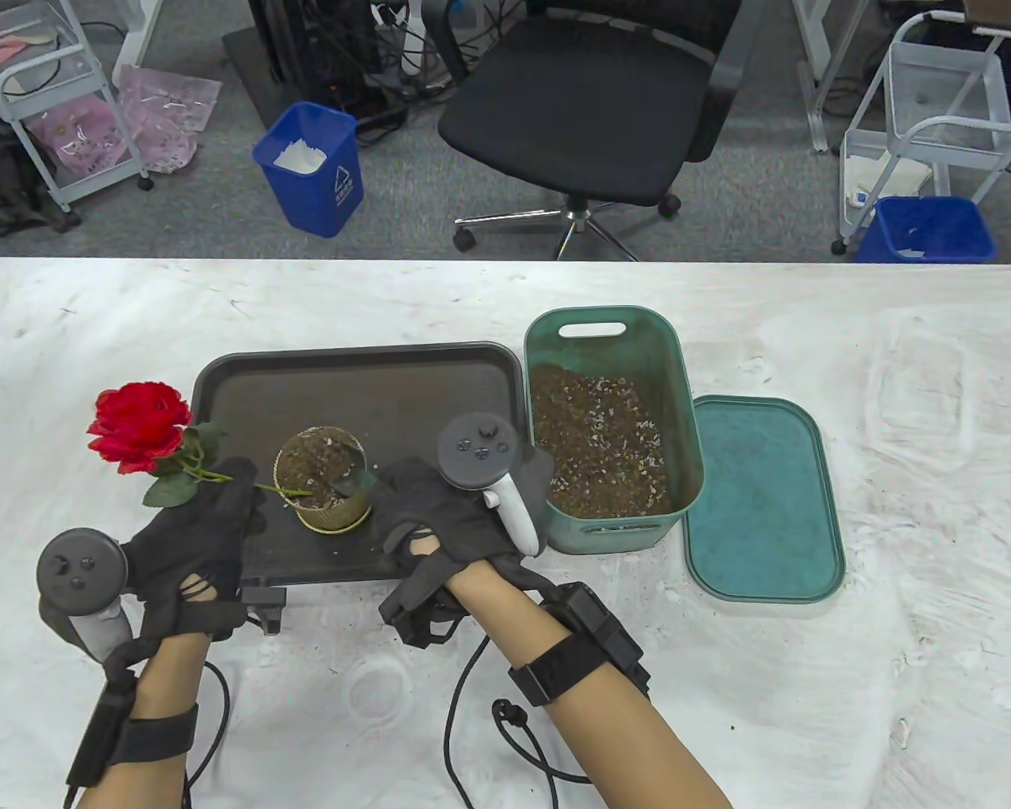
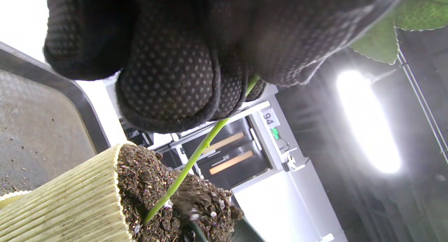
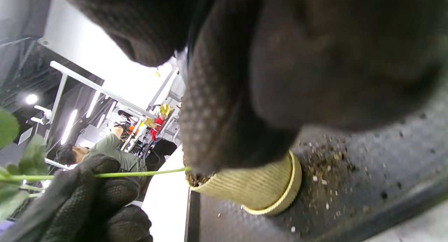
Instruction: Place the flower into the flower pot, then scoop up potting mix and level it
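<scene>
A red rose (image 1: 139, 425) leans far out to the left, and its green stem (image 1: 282, 490) runs into the soil of the ribbed yellow pot (image 1: 330, 514) on the black tray (image 1: 362, 388). My left hand (image 1: 223, 506) pinches the stem (image 2: 196, 154) just left of the pot (image 2: 70, 196). My right hand (image 1: 396, 493) grips a small dark scoop (image 1: 350, 474), whose blade lies in the pot's soil. In the right wrist view my fingers (image 3: 224, 123) cover the pot's (image 3: 259, 189) top, and the stem (image 3: 140, 173) runs left into my left hand (image 3: 91, 200).
A green bin (image 1: 678, 404) of potting mix (image 1: 598, 447) stands right of the tray, its green lid (image 1: 762, 497) flat on the table beyond it. Loose soil crumbs (image 3: 325, 161) lie on the tray beside the pot. White cloth covers the table (image 1: 893, 379).
</scene>
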A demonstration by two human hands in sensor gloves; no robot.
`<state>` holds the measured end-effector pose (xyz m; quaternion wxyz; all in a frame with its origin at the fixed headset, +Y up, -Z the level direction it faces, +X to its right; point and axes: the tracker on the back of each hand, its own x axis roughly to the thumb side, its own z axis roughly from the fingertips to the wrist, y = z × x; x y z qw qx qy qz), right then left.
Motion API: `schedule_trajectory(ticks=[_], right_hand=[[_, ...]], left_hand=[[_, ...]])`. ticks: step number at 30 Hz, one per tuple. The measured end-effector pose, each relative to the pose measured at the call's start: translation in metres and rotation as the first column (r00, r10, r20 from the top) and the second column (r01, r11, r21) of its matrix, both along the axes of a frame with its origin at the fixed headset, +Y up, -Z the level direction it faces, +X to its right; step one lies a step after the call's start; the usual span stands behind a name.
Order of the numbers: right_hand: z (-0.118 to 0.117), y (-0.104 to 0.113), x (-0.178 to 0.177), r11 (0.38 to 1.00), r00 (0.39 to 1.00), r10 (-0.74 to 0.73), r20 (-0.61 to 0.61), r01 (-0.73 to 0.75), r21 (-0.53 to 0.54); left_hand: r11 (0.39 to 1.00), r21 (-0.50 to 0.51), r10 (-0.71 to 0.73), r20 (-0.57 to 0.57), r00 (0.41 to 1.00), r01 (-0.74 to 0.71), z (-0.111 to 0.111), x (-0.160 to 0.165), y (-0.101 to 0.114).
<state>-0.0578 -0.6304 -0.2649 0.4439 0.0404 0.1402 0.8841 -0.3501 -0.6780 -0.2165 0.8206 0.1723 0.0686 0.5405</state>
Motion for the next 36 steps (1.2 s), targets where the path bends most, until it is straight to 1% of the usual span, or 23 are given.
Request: schedule_trajectory(ticks=[6, 8, 14, 18, 22, 25, 31, 33, 34, 35, 36], right_hand=[[0.005, 0.008, -0.012, 0.987, 0.993, 0.117, -0.005, -0.116, 0.114], [0.008, 0.01, -0.015, 0.969, 0.984, 0.177, 0.001, -0.174, 0.173], [0.017, 0.012, -0.022, 0.919, 0.963, 0.268, 0.017, -0.261, 0.294], [0.023, 0.015, -0.028, 0.839, 0.927, 0.372, 0.052, -0.36, 0.407], [0.027, 0.013, -0.033, 0.777, 0.898, 0.433, 0.082, -0.418, 0.47], [0.028, 0.01, -0.037, 0.713, 0.866, 0.486, 0.113, -0.468, 0.522], [0.032, 0.008, -0.033, 0.646, 0.861, 0.474, 0.186, -0.483, 0.591], [0.034, 0.01, -0.028, 0.646, 0.871, 0.444, 0.212, -0.475, 0.598], [0.035, 0.011, -0.024, 0.665, 0.889, 0.397, 0.227, -0.449, 0.597], [0.036, 0.012, -0.018, 0.713, 0.916, 0.32, 0.242, -0.401, 0.576], [0.037, 0.011, -0.012, 0.779, 0.942, 0.226, 0.249, -0.328, 0.535]], left_hand=[[1.0, 0.001, -0.001, 0.002, 1.0, 0.001, 0.0, 0.0, 0.0], [1.0, 0.001, -0.001, 0.002, 1.0, 0.001, 0.0, 0.0, 0.0], [1.0, 0.0, 0.002, 0.0, 1.0, -0.002, 0.0, -0.001, -0.001], [1.0, 0.0, 0.002, 0.001, 1.0, -0.002, 0.0, 0.0, -0.001], [1.0, 0.001, 0.002, 0.002, 1.0, -0.002, 0.0, 0.0, -0.001], [1.0, 0.0, 0.004, 0.002, 1.0, -0.004, 0.0, 0.0, -0.001], [1.0, -0.002, 0.012, 0.005, 1.0, -0.012, 0.0, 0.0, -0.001], [1.0, -0.003, 0.015, 0.005, 1.0, -0.015, 0.0, 0.0, -0.001], [1.0, -0.004, 0.016, 0.005, 1.0, -0.016, 0.0, 0.0, -0.001], [1.0, -0.004, 0.018, 0.004, 1.0, -0.018, 0.0, 0.0, -0.001], [1.0, -0.004, 0.018, 0.003, 1.0, -0.018, 0.0, 0.0, -0.001]])
